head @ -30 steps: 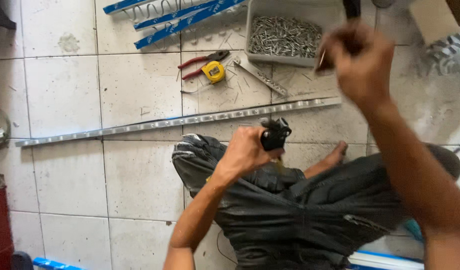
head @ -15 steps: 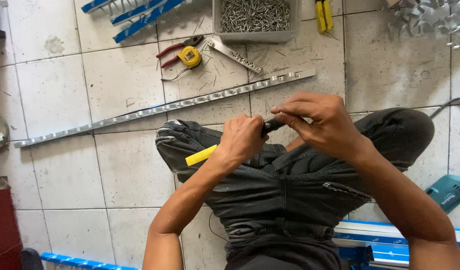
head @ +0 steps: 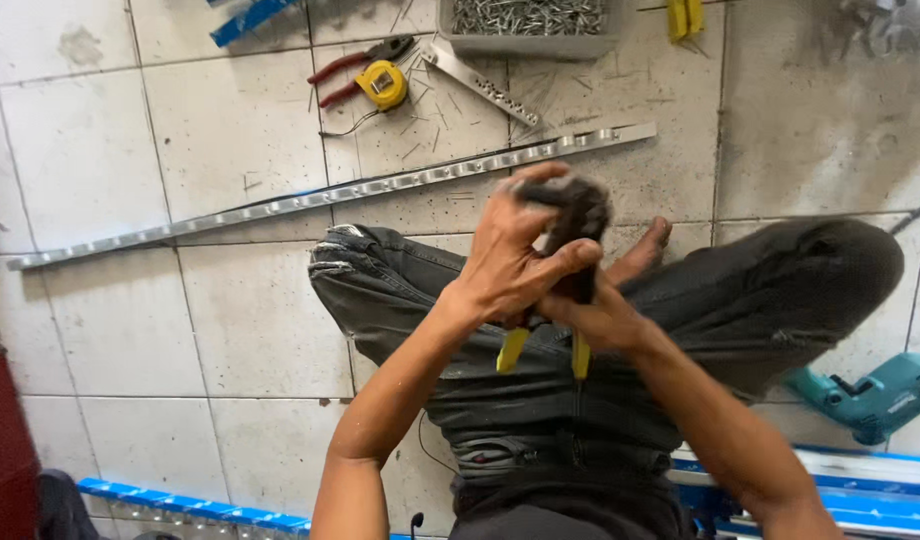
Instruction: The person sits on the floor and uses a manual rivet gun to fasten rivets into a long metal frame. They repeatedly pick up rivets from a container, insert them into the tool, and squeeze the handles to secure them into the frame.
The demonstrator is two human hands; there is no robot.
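Note:
I sit cross-legged on a tiled floor in dark grey trousers (head: 760, 290). Both hands are clasped over my lap around a hand tool (head: 578, 215) with a black head and two yellow handles. The head points up and the yellow handle ends stick out below my hands. My left hand (head: 515, 262) wraps the upper part, its fingers over the black head. My right hand (head: 602, 322) grips lower down, partly hidden behind the left. My bare toes (head: 648, 245) show just beyond the hands.
A long perforated metal rail (head: 330, 195) lies across the floor beyond my knees. Behind it are a yellow tape measure (head: 383, 84), red-handled pliers (head: 352, 66), a short metal strip (head: 478, 80) and a grey tray of small metal fasteners (head: 530, 42). A teal power drill (head: 872, 396) lies right; blue rails (head: 180, 497) lie near me.
My right hand came back from the far tray and joined the left on the tool. The tool now stands upright with its yellow handles pointing down.

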